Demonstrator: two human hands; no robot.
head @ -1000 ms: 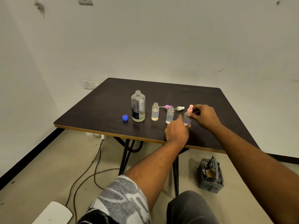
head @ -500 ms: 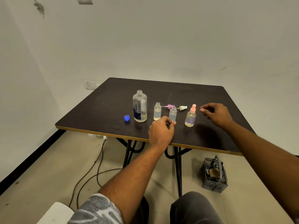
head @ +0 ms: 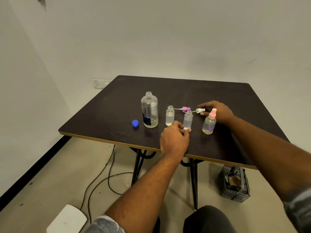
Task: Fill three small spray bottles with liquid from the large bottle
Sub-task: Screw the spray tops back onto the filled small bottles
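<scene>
The large clear bottle (head: 149, 111) stands uncapped at the left of the dark table (head: 235, 101), its blue cap (head: 135, 123) beside it. To its right stand two open small bottles, the left one (head: 170, 116) and the middle one (head: 188, 120). My left hand (head: 174, 140) pinches the middle bottle at its base. A third small bottle (head: 209, 122) wears a pink spray top. Behind them lie a purple spray head (head: 186, 108) and a white spray head (head: 200, 110). My right hand (head: 218, 111) reaches behind the pink-topped bottle, finger and thumb apart on either side of the white head.
The table's front edge (head: 117, 142) runs just under my left wrist. Cables (head: 107, 175) trail over the floor beneath. A grey plastic basket (head: 235, 184) sits on the floor at the right, and a white object (head: 67, 219) at the lower left.
My right hand let go of the pink-topped bottle and moved left and back to the white spray head. My left hand shifted from that bottle to the middle bottle's base.
</scene>
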